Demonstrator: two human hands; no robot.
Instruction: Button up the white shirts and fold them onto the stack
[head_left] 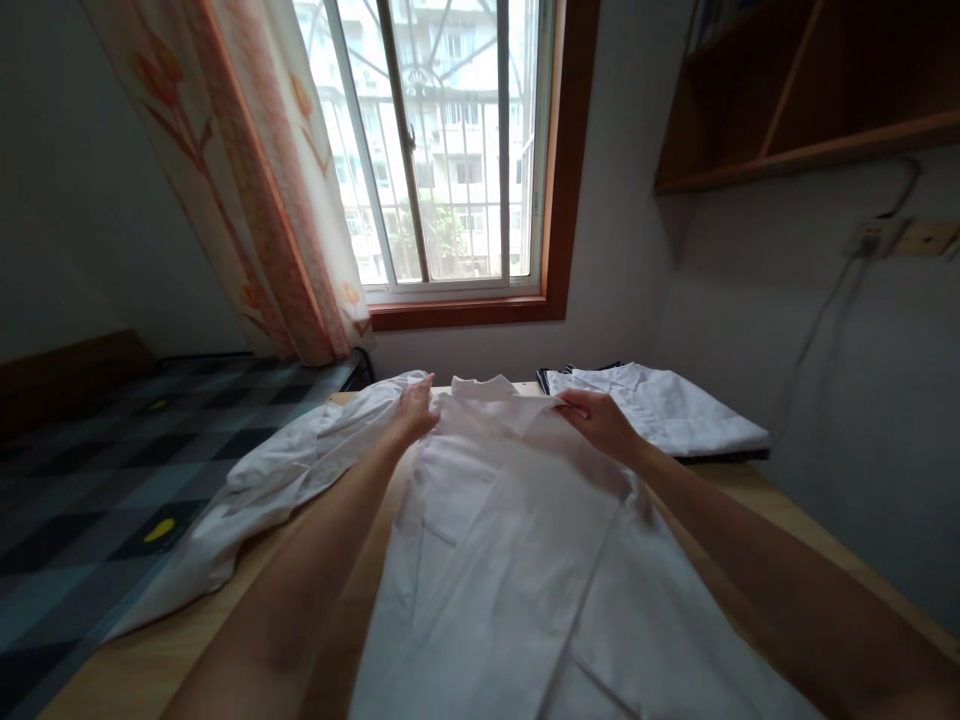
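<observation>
A white garment (525,520) lies lengthwise on the wooden table (172,665), its collar (484,388) at the far end near the window. My left hand (418,410) is at the garment's upper left corner, thumb and fingers closed around the cloth there. At the upper right corner, my right hand (596,418) pinches the edge of the fabric, and the cloth between the two hands looks stretched. Left of my left hand, a white sleeve (300,460) spreads across the table and over its left edge.
Folded white clothes (667,405) are stacked on a dark item at the table's back right. A bed with a checked cover (90,500) adjoins the left side. Behind are a window (450,150) and a curtain (247,180); a wooden shelf (810,90) hangs upper right.
</observation>
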